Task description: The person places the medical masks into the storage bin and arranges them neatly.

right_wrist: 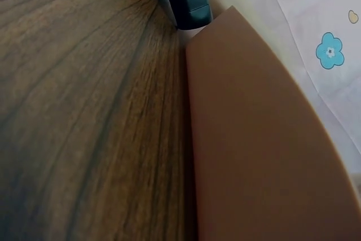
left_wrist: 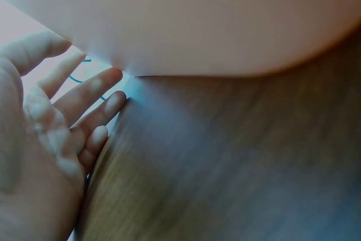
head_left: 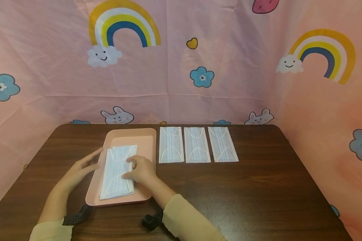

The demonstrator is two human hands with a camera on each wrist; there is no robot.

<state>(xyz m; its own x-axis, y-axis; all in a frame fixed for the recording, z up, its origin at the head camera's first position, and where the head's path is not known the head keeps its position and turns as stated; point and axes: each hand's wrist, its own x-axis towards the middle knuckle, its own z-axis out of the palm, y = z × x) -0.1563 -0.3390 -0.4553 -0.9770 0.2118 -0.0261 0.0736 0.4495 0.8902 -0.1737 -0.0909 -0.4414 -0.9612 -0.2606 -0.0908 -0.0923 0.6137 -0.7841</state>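
Observation:
In the head view a pink tray [head_left: 147, 139] holds a small stack of pale blue pleated face masks [head_left: 117, 170] with white ear loops, slightly out of line. My right hand [head_left: 143, 170] lies over the stack's right edge, thumb and index fingertips on the top mask, spread a little apart. Whether they pinch it I cannot tell. Beside the tray's left rim is my left hand [head_left: 78, 170], its loosely bent fingers touching the rim. The left wrist view shows those left-hand fingers [left_wrist: 90, 91] against the tray's side. My right hand is out of the right wrist view.
Three face masks lie flat in a row right of the tray: a left one [head_left: 171, 145], a middle one [head_left: 197, 145] and a right one [head_left: 223, 145]. All rest on the dark wooden table [head_left: 244, 194]. A pink printed curtain [head_left: 181, 67] stands behind and beside the table.

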